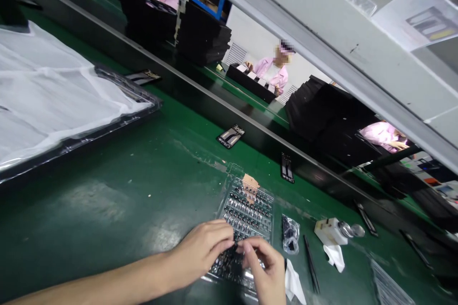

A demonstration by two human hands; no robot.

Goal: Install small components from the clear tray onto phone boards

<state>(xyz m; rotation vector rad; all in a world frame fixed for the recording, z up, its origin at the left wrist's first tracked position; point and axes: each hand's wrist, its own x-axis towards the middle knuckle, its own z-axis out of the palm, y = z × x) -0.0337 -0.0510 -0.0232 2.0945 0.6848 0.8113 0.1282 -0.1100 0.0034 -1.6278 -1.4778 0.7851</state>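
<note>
A clear plastic tray (246, 217) lies on the green tabletop, filled with rows of small dark and silvery electronic parts. Over its lower half, my left hand (207, 248) comes in from the left with thumb and fingers pinched together. My right hand (263, 264) faces it from the right, its thumb and forefinger also pinched. The fingertips of both hands meet near a tiny dark piece, too small to name. A scrap of tan paper or tape (251, 186) sits at the tray's far end.
To the right are a bagged dark item (290, 233), black tweezers (311, 264), a white bottle (331, 232) and white wipes (334, 256). Phone frames (231, 136) lie along the dark conveyor. A white-covered tray (53, 100) is at left. Several co-workers in pink sit beyond.
</note>
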